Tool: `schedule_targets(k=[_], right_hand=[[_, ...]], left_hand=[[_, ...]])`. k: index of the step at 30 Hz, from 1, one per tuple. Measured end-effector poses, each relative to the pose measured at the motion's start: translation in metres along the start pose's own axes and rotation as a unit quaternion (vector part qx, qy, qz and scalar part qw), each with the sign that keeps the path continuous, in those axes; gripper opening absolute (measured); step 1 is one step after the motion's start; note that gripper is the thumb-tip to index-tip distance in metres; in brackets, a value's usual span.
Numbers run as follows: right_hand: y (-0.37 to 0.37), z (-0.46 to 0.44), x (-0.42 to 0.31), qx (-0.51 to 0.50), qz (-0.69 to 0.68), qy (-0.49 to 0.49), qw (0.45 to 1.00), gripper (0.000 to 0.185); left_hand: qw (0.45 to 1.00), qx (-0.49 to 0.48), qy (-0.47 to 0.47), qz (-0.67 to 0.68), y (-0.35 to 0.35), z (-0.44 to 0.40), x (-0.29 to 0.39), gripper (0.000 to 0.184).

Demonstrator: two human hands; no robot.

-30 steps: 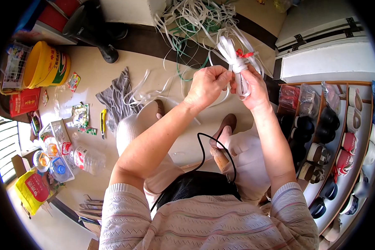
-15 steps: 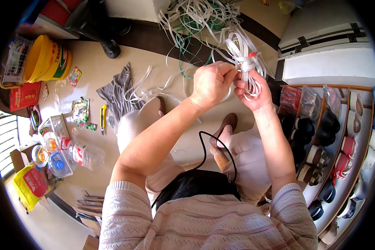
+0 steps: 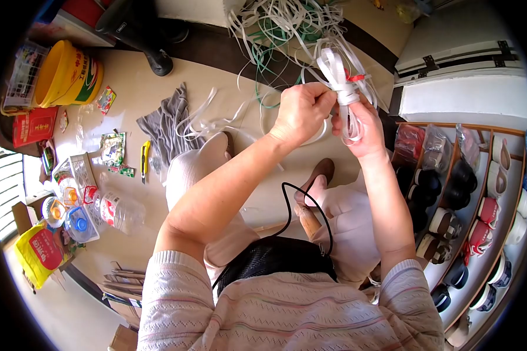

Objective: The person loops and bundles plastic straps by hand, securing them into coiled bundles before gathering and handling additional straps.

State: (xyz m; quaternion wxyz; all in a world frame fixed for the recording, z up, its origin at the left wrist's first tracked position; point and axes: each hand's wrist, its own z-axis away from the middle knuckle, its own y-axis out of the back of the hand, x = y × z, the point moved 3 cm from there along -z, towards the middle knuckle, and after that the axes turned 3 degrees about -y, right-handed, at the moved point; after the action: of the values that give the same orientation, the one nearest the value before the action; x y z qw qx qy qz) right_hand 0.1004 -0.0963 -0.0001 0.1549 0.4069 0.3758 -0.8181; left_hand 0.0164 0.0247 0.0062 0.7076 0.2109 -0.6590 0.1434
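My right hand [image 3: 366, 130] grips a looped bundle of white plastic strapping [image 3: 336, 73], with a band of the same strap wound round its middle. Close beside it my left hand [image 3: 303, 113] is closed, thumb and forefinger pinching the strap at the bundle's waist. A small red piece [image 3: 355, 76] shows behind the bundle. Beyond the hands lies a loose tangle of white and green strapping [image 3: 281, 32] on the floor. More loose white strips [image 3: 208, 124] lie near a grey cloth [image 3: 171, 126] at the left.
To the right stands a shoe rack [image 3: 471, 231] with several pairs. A yellow bucket [image 3: 58, 76], a yellow utility knife [image 3: 144, 161], plastic bottles [image 3: 120, 212] and a black boot [image 3: 152, 58] are on the left side. A black cord [image 3: 287, 205] hangs over my lap.
The wrap round the bundle's middle looks wider and tighter. Both hands stay almost in place, and the view has shifted slightly.
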Motion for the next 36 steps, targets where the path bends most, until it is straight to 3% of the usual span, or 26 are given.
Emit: schedule_targets(k=[6, 10, 14, 23, 36], right_hand=[[-0.008, -0.001, -0.009, 0.046, 0.151, 0.073, 0.985, 0.017], [-0.006, 0.001, -0.013, 0.064, 0.186, 0.136, 0.971, 0.019], [-0.006, 0.004, -0.015, 0.068, 0.261, 0.149, 0.951, 0.016], [-0.015, 0.008, -0.016, 0.071, 0.313, 0.168, 0.932, 0.017], [-0.02, 0.013, -0.018, 0.082, 0.389, 0.222, 0.89, 0.014]], left_hand=[[0.956, -0.077, 0.122, 0.256, -0.002, 0.0, -0.011, 0.019], [0.957, -0.114, 0.088, 0.251, -0.004, 0.0, -0.008, 0.014], [0.969, -0.081, 0.109, 0.207, -0.001, -0.002, -0.016, 0.011], [0.937, -0.042, 0.089, 0.334, 0.001, -0.002, -0.023, 0.009], [0.876, -0.08, 0.132, 0.456, 0.006, -0.007, -0.021, 0.019]])
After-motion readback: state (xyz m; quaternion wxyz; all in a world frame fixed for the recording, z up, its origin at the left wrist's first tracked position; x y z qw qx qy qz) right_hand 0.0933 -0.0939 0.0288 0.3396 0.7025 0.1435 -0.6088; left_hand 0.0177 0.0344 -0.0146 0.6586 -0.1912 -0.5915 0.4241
